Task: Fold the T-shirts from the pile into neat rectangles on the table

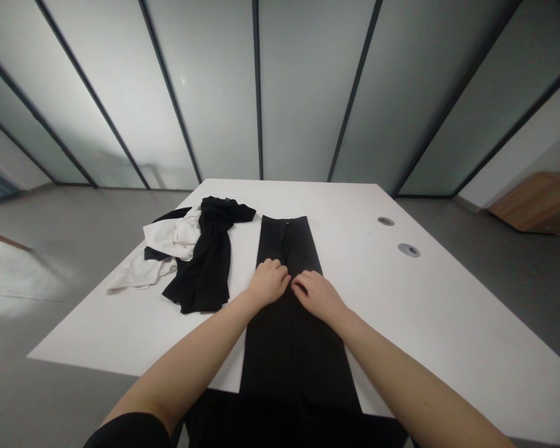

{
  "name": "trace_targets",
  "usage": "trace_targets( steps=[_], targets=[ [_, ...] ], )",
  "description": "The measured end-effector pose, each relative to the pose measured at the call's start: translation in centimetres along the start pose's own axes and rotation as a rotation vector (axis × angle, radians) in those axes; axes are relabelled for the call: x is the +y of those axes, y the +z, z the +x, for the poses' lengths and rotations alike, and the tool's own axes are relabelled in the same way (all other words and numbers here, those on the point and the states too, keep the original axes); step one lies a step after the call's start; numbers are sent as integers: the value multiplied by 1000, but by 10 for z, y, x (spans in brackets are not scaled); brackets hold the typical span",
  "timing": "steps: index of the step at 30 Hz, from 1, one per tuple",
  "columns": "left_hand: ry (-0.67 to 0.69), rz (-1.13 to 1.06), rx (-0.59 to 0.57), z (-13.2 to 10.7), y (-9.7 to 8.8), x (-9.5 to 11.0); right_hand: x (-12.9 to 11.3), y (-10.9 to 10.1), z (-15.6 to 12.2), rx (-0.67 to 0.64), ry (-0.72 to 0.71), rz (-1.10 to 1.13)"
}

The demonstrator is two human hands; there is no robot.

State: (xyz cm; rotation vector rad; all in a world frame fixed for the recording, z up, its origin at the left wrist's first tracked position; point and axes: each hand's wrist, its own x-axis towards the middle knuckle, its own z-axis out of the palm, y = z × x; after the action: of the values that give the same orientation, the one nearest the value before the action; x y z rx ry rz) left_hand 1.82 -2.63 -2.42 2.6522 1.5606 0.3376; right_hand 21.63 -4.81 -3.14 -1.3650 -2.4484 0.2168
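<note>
Black trousers [294, 354] lie lengthwise on the white table, waistband at the far end and legs running down to the near edge. A small button or clasp shows at the middle of the waistband. My left hand [269, 281] rests on the upper part of the trousers, fingers curled into the cloth. Close beside it, my right hand [318, 295] has thumb and fingers bent together on the same cloth near the centre seam. The fingertips of both hands are partly hidden, and the hands nearly meet.
On the left of the white table [401, 323] lies a loose heap with a black garment [210, 261] and white garments [172, 236]. Two round cable grommets [409, 250] sit at the right. Frosted glass panels [214, 93] stand behind the table.
</note>
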Motion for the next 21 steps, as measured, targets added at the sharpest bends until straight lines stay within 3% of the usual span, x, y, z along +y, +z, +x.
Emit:
trace_targets(
  steps=[5, 13, 15, 21],
  targets=[
    [-63, 17, 110, -4, 15, -9, 4, 12, 0, 16, 24, -95],
    [-95, 30, -2, -1, -14, 2, -7, -7, 2, -40, 35, -42],
    [-97, 9, -12, 0, -12, 2, -7, -6, 3, -26, 53, -33],
    [-66, 15, 100, -3, 0, -5, 0, 9, 4, 87, 66, -91]
  ],
)
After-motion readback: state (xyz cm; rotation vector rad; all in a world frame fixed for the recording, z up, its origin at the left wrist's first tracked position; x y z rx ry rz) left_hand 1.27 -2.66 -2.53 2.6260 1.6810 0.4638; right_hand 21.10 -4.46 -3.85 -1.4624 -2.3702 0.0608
